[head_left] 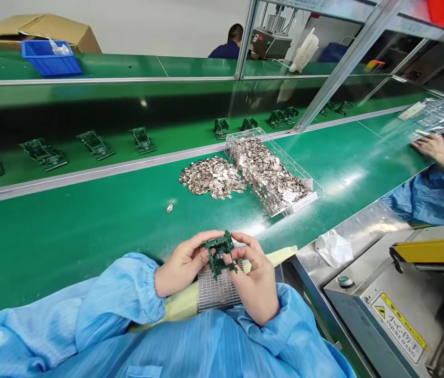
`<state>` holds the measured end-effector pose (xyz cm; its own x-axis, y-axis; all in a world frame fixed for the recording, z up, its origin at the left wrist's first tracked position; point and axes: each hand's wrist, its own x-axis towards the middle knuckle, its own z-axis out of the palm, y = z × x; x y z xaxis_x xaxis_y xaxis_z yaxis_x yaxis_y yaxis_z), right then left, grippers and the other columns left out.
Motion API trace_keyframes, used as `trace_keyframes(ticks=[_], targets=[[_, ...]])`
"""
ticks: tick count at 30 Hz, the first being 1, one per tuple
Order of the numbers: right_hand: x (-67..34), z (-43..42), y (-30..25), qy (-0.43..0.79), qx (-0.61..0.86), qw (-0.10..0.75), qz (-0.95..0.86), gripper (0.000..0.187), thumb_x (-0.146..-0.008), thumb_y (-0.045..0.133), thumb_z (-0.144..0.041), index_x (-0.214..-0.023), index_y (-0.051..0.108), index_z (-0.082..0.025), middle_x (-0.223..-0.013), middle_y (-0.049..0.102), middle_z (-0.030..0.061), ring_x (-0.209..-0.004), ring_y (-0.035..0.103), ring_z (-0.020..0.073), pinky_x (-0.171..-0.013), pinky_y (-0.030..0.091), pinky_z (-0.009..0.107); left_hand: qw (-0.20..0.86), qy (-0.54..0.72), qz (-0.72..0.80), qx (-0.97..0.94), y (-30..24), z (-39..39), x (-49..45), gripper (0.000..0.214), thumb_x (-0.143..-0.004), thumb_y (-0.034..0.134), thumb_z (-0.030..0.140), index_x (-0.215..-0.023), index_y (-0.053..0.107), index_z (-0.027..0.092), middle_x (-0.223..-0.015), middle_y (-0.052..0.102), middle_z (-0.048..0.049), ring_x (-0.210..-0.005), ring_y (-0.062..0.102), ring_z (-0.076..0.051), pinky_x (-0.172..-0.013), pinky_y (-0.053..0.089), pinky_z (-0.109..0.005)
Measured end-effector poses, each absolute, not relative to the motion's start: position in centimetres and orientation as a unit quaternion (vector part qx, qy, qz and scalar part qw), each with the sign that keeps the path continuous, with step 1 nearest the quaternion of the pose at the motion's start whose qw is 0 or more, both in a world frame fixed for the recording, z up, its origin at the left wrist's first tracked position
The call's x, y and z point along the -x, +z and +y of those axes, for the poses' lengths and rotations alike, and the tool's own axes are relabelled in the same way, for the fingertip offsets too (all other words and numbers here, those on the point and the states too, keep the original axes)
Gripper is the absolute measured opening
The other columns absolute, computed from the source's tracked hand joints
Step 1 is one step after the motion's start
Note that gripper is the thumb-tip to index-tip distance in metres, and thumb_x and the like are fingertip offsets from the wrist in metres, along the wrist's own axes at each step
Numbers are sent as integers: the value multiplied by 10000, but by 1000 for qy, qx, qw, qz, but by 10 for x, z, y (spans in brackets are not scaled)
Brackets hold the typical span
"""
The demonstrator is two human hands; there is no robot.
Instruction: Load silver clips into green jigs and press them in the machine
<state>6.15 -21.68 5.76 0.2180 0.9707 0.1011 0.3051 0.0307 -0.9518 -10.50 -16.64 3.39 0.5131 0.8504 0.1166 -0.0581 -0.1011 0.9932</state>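
Between my two hands is a dark green plastic frame (pixel 218 248) with an open middle, raised a little over my lap. My left hand (pixel 182 263) grips its left side, thumb on the front. On the right side, my right hand (pixel 256 278) closes around it with thumb and fingers; whether a small part is also in those fingers is hidden. Below the frame lies a grid of small metal pieces (pixel 217 291) on a pale yellow sheet (pixel 182 304). Ahead on the green bench are a heap of small metal parts (pixel 213 177) and one single metal part (pixel 169 208).
A clear plastic tray (pixel 304 202) full of metal parts stands beside the heap. Several green frames (pixel 94 144) line the conveyor behind a metal rail (pixel 88 167). At right are a machine (pixel 358 310) with a hand-injury label and a co-worker's hand (pixel 432 146). A blue bin (pixel 51 58) sits on the shelf.
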Motion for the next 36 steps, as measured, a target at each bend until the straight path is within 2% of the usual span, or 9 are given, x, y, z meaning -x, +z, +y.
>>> trace_keyframes(ticks=[3,6,12,16,20,26,31,36], targets=[[-60,-218,55,322,611,499,-523,116,-782,652,-217,-671,622,-196,-1006,624,83,-939,601,226,-788,472,337,624,383,297,-613,35,-169,102,350,-884,604,236,-1233,593,260,-1056,704,-30,-863,664,-111,-752,532,-178],[-58,-221,50,331,615,494,-518,104,-798,633,-221,-699,615,-196,-932,606,64,-835,585,196,-693,465,301,610,386,326,-611,37,-173,98,382,-816,631,127,-1184,608,228,-1011,708,-29,-839,666,-107,-738,529,-175],[-55,-226,40,359,612,506,-490,79,-816,604,-218,-742,587,-199,-899,575,52,-844,583,201,-713,472,313,586,372,369,-619,36,-182,95,524,-696,578,-4,-1177,577,206,-843,677,1,-724,637,-101,-613,499,-156],[-52,-228,43,365,602,521,-482,64,-810,596,-199,-756,561,-201,-901,579,47,-850,582,193,-716,474,299,584,380,364,-617,35,-184,96,471,-732,553,12,-1159,573,210,-812,657,8,-726,632,-99,-635,503,-164],[-48,-229,49,412,592,550,-420,85,-788,630,-218,-829,559,-199,-835,604,27,-743,586,160,-639,480,255,579,374,373,-621,35,-184,96,432,-769,552,43,-1165,570,215,-756,625,20,-680,615,-92,-596,483,-156],[-48,-228,51,483,564,577,-340,149,-759,693,-293,-792,601,-181,-822,652,42,-700,600,152,-616,506,246,563,367,386,-632,37,-185,96,382,-799,557,89,-1163,562,205,-732,623,14,-637,596,-99,-562,468,-171],[-46,-229,49,452,566,595,-349,116,-772,695,-278,-772,625,-185,-749,657,23,-682,607,145,-608,507,231,528,356,400,-659,38,-186,97,353,-826,563,137,-1172,555,206,-668,587,22,-612,576,-112,-536,456,-181],[-45,-233,45,407,580,595,-378,83,-830,651,-267,-801,634,-191,-723,641,6,-634,587,126,-572,489,214,487,346,410,-689,40,-189,98,348,-853,561,170,-1198,537,218,-689,591,29,-551,522,-90,-491,431,-172]])
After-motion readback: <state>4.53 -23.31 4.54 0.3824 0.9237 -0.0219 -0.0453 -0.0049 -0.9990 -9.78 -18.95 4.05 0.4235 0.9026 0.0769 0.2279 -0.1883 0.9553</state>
